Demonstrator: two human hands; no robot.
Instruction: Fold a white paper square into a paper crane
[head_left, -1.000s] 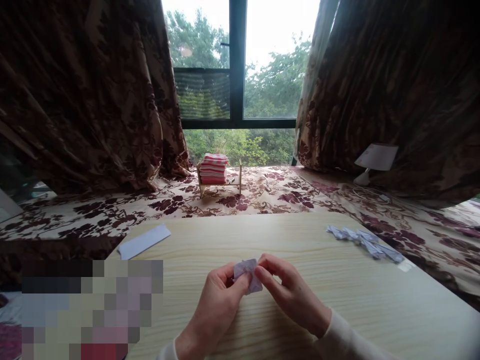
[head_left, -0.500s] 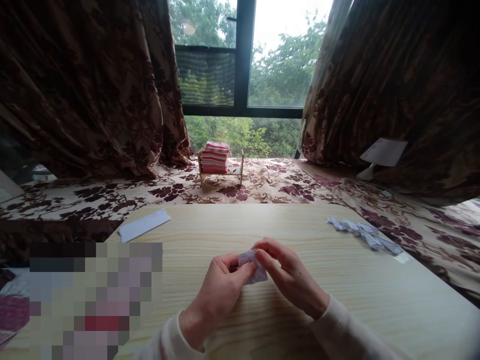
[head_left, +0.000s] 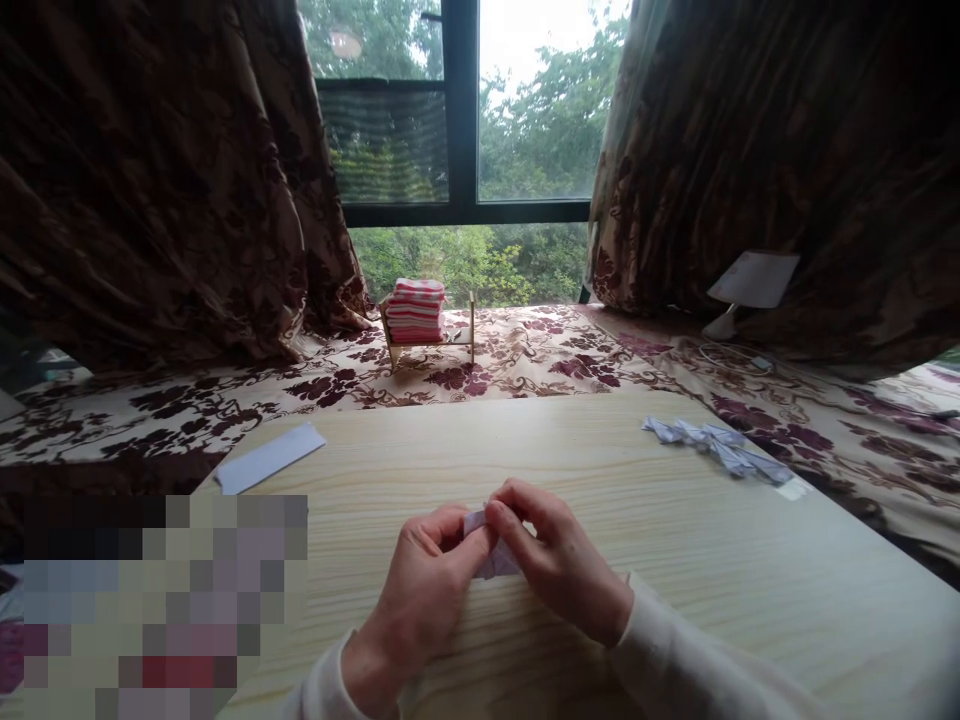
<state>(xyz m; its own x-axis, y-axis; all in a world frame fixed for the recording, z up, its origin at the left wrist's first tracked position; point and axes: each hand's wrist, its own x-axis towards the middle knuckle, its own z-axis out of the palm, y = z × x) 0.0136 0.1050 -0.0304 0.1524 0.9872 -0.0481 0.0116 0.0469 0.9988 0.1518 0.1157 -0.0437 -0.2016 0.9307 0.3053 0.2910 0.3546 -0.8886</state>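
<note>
A small folded piece of pale paper (head_left: 489,552) is pinched between both my hands just above the light wooden table (head_left: 600,480). My left hand (head_left: 427,590) grips its left side with thumb and fingers closed. From the right, my right hand (head_left: 559,560) curls over the paper's top with its fingertips pressed on it. Most of the paper is hidden by my fingers.
A row of several folded paper pieces (head_left: 716,450) lies at the table's right edge. A flat white paper strip (head_left: 270,457) rests at the far left. Beyond, on a floral cloth, a small wooden rack holds striped folded cloths (head_left: 416,310). A white lamp (head_left: 746,290) stands right.
My hands have closed further over the paper, hiding more of it. The camera has shifted a little, and everything else lies as before.
</note>
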